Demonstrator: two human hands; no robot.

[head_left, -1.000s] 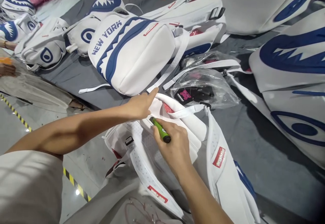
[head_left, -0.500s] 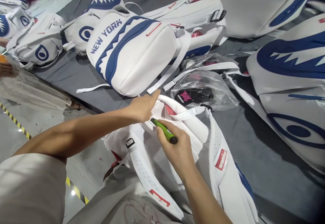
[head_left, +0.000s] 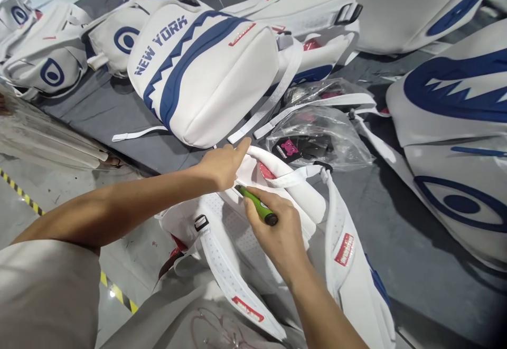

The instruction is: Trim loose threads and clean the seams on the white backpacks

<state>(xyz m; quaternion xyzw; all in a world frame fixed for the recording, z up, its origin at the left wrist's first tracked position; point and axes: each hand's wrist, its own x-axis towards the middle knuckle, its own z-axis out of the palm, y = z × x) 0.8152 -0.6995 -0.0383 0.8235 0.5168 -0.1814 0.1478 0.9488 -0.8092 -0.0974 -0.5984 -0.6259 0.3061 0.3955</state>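
A white backpack (head_left: 237,233) lies back side up at the table's near edge, its mesh shoulder straps (head_left: 340,243) with red labels hanging toward me. My left hand (head_left: 222,164) pinches the top edge of this backpack near its white carry handle (head_left: 295,177). My right hand (head_left: 277,233) grips a small green tool (head_left: 259,210) with a black end, its tip pressed against the bag's upper back just below my left fingers.
A white and blue "NEW YORK" shark-mouth backpack (head_left: 198,69) lies just behind. Clear plastic bags (head_left: 320,138) with a pink and black tag sit to the right. More shark backpacks (head_left: 455,127) cover the grey table (head_left: 415,233). Yellow-black floor tape (head_left: 24,196) runs at left.
The view has shifted slightly, so the bags at the back left sit further left. Both hands stay on the bag's top edge, the green tool barely moved.
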